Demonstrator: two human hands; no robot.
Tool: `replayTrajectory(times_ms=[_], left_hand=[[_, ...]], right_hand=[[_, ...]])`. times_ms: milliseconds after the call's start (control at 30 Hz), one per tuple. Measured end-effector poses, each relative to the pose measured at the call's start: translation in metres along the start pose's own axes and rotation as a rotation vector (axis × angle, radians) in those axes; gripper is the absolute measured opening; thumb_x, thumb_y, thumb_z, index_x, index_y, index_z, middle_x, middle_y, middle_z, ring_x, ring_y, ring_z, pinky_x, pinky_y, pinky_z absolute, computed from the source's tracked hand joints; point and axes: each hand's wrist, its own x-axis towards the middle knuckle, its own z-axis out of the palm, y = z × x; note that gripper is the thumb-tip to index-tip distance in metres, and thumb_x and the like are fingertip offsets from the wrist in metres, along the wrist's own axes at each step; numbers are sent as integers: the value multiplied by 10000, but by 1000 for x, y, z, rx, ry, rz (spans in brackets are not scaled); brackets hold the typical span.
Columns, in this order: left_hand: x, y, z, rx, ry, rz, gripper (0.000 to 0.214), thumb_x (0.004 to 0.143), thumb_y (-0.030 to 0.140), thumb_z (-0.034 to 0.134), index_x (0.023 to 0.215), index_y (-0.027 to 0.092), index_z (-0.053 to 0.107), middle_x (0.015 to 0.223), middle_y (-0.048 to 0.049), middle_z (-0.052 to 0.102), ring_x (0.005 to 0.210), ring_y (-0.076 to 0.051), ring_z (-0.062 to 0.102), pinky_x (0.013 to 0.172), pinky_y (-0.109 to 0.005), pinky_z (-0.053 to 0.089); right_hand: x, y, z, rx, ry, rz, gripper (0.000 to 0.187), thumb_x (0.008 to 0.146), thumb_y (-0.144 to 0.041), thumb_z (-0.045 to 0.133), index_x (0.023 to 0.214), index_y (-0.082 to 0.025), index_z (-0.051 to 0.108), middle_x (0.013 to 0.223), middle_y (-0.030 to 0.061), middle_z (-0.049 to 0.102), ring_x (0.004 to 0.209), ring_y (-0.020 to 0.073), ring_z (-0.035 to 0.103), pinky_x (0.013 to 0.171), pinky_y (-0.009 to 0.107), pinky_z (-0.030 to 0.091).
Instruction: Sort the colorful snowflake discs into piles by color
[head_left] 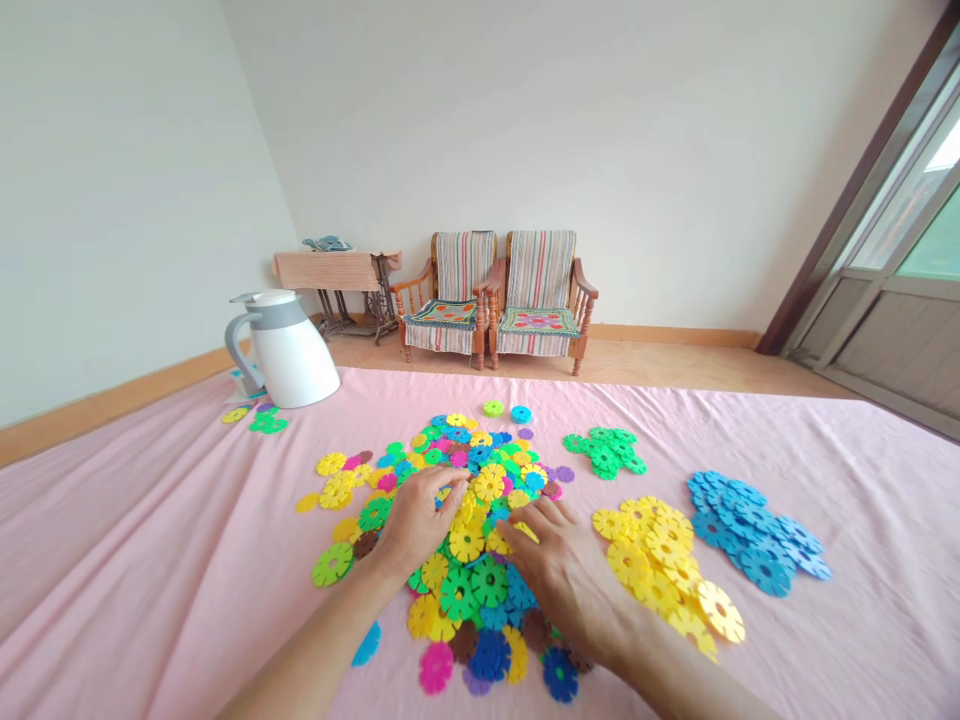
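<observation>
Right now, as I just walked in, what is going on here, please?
A person is working with both bare hands in a mixed pile of plastic discs on a pink sheet. The left hand and right hand are both on the pile. To its right lie separate groups of yellow discs, blue discs and green discs.

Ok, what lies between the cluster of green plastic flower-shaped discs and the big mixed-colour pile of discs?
In the head view, small purple plastic discs lie there on the pink sheet.
</observation>
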Motion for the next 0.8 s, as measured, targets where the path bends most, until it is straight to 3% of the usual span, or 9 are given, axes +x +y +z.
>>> replayTrajectory(times_ms=[167,333,433,567,667,800], left_hand=[[0,1,-1,11,7,8,231,888,286,486,961,217,695,972,-44,731,930,-198,667,850,-339,522],[0,-1,0,14,16,16,212,875,280,503,931,214,696,965,-44,731,916,-199,673,846,-333,525],[0,-3,2,11,25,29,204,870,280,513,925,218,699,950,-42,734,906,-199,675,838,-325,526],[0,-3,3,9,19,34,206,874,277,509,928,214,697,947,-41,734,897,-192,678,825,-308,528],[-1,-2,2,13,7,33,208,876,278,508,930,216,699,941,-39,733,888,-190,680,816,-300,529],[-1,-1,2,5,14,32,210,871,278,509,934,224,703,940,-34,735,891,-192,678,817,-307,533]], right_hand=[[-7,10,-15,147,171,105,233,942,-208,416,981,-216,645,918,70,624,851,201,547,708,327,455],[-35,56,-41,155,237,386,281,921,-358,414,973,-226,657,810,54,667,737,197,610,679,337,474],[-63,88,-49,154,159,539,296,881,-378,432,951,-225,675,792,56,699,700,210,638,666,354,484],[-89,113,-50,189,30,586,286,858,-365,451,900,-237,704,800,58,714,728,224,653,692,378,494],[-85,109,-48,147,119,543,254,832,-351,485,897,-239,704,888,76,707,818,245,649,764,425,487],[-58,77,-40,160,136,417,201,851,-291,502,947,-240,671,915,66,682,846,228,627,764,414,490]])
